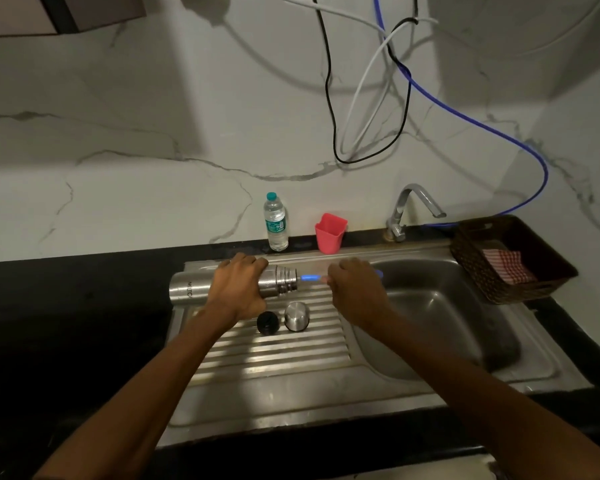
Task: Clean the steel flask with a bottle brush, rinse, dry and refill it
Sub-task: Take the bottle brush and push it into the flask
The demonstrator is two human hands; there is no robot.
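Steel flask (187, 289), lying on its side over the ribbed drainboard (274, 355), mouth pointing right toward the sink basin (440, 317)

Left hand (238, 289) is wrapping around the flask's upper body, grasping it; right hand (355, 292) is clenching the blue handle of the bottle brush (309, 277), whose shaft is entering the flask mouth, the bristles apparently inside and out of sight. Black stopper (267, 323) and steel cap (297, 317) are sitting side by side on the drainboard, just in front of the flask. Water bottle (276, 223) and pink cup (329, 233) are standing against the wall; tap (413, 209) is rising behind the basin; wicker basket (471, 265) with a checked cloth (506, 266) is resting at the sink's right
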